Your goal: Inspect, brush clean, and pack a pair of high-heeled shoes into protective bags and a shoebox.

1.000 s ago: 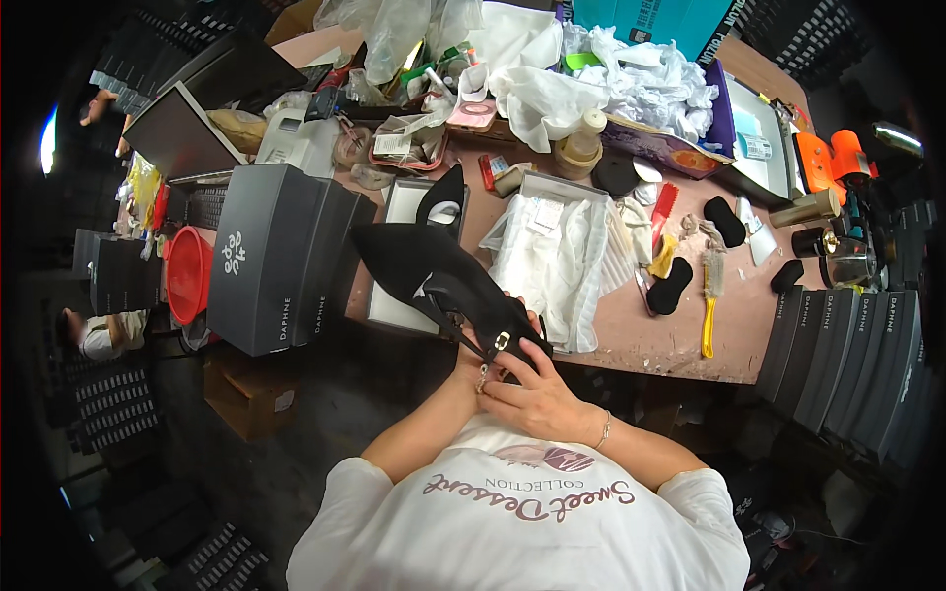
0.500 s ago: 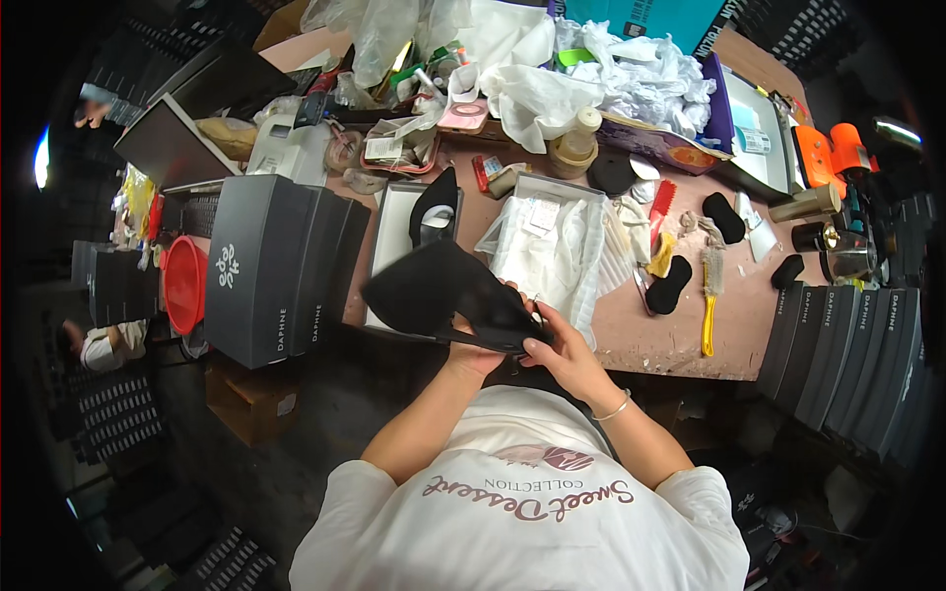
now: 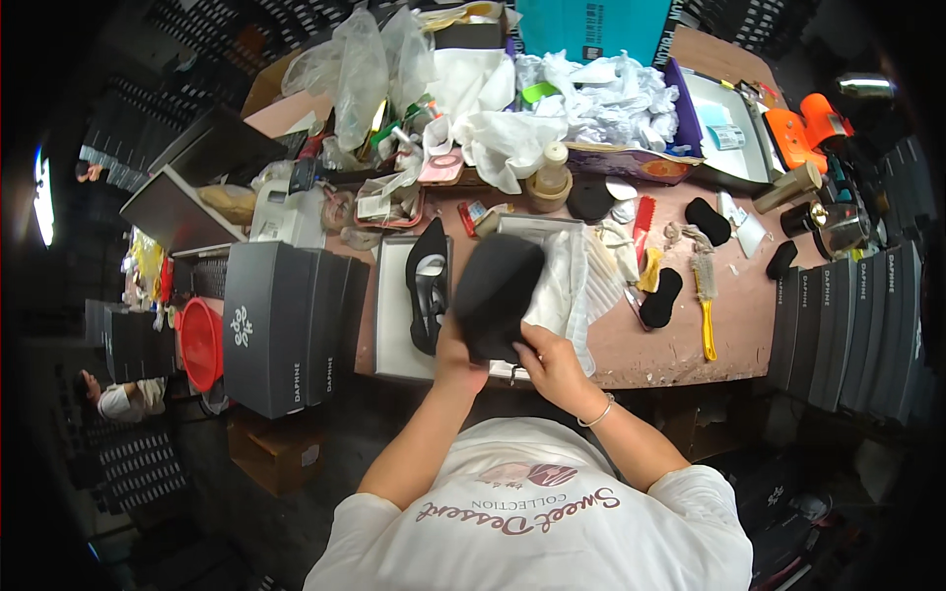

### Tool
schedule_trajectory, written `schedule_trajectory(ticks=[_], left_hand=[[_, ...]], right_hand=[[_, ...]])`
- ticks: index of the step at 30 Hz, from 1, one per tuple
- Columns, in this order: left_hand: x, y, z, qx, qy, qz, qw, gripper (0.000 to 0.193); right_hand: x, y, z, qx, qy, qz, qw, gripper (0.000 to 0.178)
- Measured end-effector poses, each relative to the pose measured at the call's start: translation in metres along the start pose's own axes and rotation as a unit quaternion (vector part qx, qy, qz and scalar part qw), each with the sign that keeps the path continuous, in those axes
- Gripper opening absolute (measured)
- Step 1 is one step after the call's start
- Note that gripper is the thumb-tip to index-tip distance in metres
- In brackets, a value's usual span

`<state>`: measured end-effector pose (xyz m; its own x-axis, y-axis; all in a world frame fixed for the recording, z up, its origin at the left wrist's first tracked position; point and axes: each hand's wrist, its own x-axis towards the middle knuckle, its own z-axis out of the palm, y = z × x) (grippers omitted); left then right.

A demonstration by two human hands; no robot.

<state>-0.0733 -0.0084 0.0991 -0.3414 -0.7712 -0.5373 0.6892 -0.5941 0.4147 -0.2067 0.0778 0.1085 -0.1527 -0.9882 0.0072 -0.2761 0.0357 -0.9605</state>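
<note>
A dark, partly blurred black shoe (image 3: 498, 291) is raised in front of me, over the near part of the table. My left hand (image 3: 460, 360) grips its lower left side, most of the fingers hidden behind it. At its lower right edge, the fingers of my right hand (image 3: 557, 369) are closed on the shoe, and a thin strap end dangles beside them. To the left, a pointed black shoe (image 3: 428, 300) stuffed with white paper lies in an open pale-lined shoebox (image 3: 392, 330). Behind the raised shoe is a box lined with white tissue paper (image 3: 562, 286).
Dark shoeboxes stand upright at left (image 3: 271, 335) and right (image 3: 847, 335). A yellow-handled brush (image 3: 707, 320), black pads (image 3: 662, 298) and a red strip (image 3: 643, 227) lie at right. At the back sits a purple carton (image 3: 641, 167) of crumpled paper. A red basin (image 3: 200, 345) is far left.
The raised shoe has been turned from pointing left to standing more upright, now covering part of the tissue-lined box. The shoe in the left box shows more fully. My view has shifted slightly.
</note>
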Motion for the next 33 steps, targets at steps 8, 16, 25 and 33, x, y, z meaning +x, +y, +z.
schedule_trajectory(ticks=[8,16,25,33], left_hand=[[-0.001,0.017,-0.016,0.044,-0.202,-0.198,0.958,0.081],[-0.001,0.008,-0.040,-0.074,-0.140,-0.286,0.945,0.055],[-0.002,-0.008,-0.043,-0.112,-0.139,-0.295,0.939,0.065],[-0.003,-0.005,-0.049,-0.116,0.030,-0.189,0.975,0.043]], right_hand=[[0.012,-0.002,-0.009,0.091,0.001,-0.061,0.994,0.039],[0.001,0.040,-0.040,0.048,0.055,0.044,0.996,0.042],[-0.043,0.234,-0.153,-0.343,0.269,0.209,0.875,0.054],[-0.046,0.171,-0.152,0.038,0.418,0.179,0.890,0.048]])
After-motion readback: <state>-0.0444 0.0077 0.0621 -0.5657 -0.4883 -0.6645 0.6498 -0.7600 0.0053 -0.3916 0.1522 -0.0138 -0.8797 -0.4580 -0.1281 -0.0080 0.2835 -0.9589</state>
